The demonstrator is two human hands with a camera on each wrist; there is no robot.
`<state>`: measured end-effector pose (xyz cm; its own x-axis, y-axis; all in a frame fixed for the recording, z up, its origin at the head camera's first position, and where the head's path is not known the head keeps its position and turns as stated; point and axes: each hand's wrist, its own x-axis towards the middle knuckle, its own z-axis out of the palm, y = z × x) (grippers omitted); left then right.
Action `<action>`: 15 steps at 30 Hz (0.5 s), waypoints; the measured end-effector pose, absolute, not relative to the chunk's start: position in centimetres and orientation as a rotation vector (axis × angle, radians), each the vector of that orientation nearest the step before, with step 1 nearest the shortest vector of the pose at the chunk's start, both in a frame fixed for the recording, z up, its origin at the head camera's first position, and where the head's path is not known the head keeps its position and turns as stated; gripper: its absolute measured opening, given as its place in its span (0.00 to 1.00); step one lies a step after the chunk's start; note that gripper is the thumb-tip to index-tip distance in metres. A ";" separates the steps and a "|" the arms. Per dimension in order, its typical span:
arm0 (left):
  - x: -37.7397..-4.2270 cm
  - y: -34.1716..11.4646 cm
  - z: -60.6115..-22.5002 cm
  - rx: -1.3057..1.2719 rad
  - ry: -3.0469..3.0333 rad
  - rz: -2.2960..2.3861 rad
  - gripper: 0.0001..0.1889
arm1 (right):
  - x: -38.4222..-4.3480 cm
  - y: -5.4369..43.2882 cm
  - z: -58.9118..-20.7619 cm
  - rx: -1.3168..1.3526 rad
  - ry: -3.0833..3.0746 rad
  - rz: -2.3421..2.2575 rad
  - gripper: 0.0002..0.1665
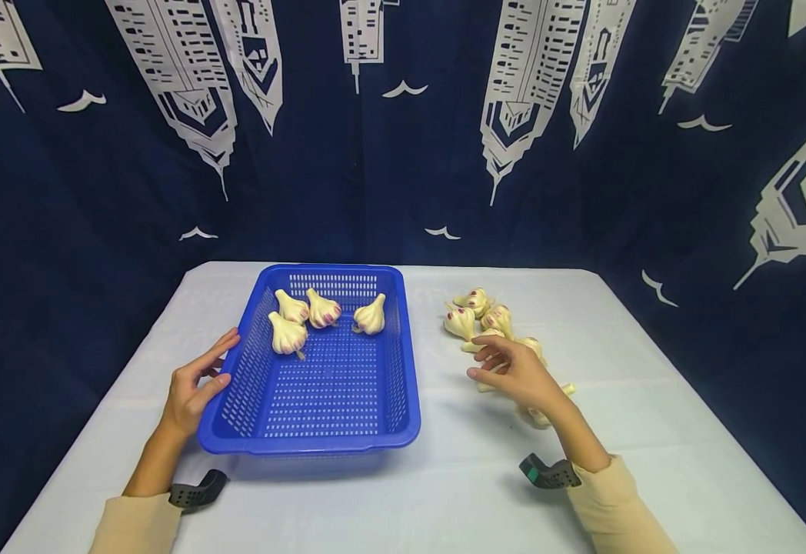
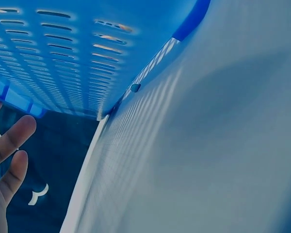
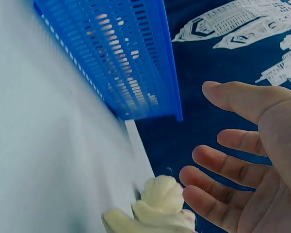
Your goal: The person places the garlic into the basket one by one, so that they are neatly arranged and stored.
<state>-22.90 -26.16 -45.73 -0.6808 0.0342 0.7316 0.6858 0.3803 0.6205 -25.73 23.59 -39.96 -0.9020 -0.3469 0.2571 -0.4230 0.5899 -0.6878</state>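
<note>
Resting on the blue basket [image 1: 306, 445] at its 9 o'clock: left hand [image 1: 184, 396], fingers spread, no pinch. Right hand [image 1: 519, 377] over the loose garlic [image 1: 459, 323] at basket's 3 o'clock, fingers loosely bent, apart, pinching nothing visible. Risk: low knuckles could knock garlic rolling across the table [image 1: 652, 431]; a left push could slide the basket. Count: 1 basket, 4 bulbs [image 1: 288, 336] inside between 10 and 2 o'clock, at least 6 outside, hand hides some

Blue basket [image 1: 313, 445], purple-flecked cream garlic [image 1: 369, 316]
</note>
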 end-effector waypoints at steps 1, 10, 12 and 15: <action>-22.9 -26.1 -45.7 -0.621 -2.007 -1.327 0.26 | -25.7 23.8 -40.0 0.657 -2.719 1.200 0.30; -22.8 -26.3 -45.5 -0.679 -2.049 -1.296 0.26 | -25.8 25.5 -40.2 0.593 -2.748 1.132 0.33; -22.8 -26.3 -45.5 -0.679 -2.051 -1.292 0.26 | -25.8 25.9 -40.2 0.580 -2.756 1.115 0.34; -22.8 -26.2 -45.4 -0.663 -2.032 -1.313 0.26 | -25.9 26.4 -40.1 0.582 -2.768 1.072 0.35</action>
<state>-22.75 -26.19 -45.44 -0.6799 0.0769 0.7293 0.6964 0.3793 0.6092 -25.88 26.41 -40.09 -0.9195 -0.3094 0.2427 -0.3921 0.6760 -0.6239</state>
